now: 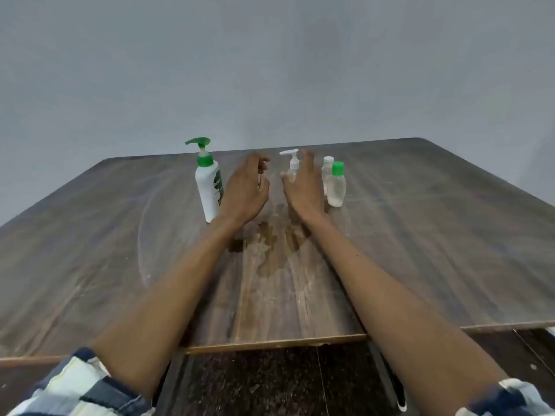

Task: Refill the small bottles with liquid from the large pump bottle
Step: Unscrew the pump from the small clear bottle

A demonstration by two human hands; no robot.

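Single head-worn wide-angle view, looking forward and slightly down along both forearms. Desk (420, 235) fills lower half of frame, near edge close to camera; wall (270, 70) fills upper half. Bottles mid-frame, farther off.

Pump bottle (208, 187): upright on the desk (420, 235), leftmost, toward the far edge.
Small pump bottle (292, 166): right of it, between the two hands, partly behind the right hand (300, 190).
Two small bottles (335, 187): rightmost, touching, one behind the other.
Left hand (244, 190): just right of the pump bottle, in front of it.
Wet patch (276, 247): nearer, below the hands.
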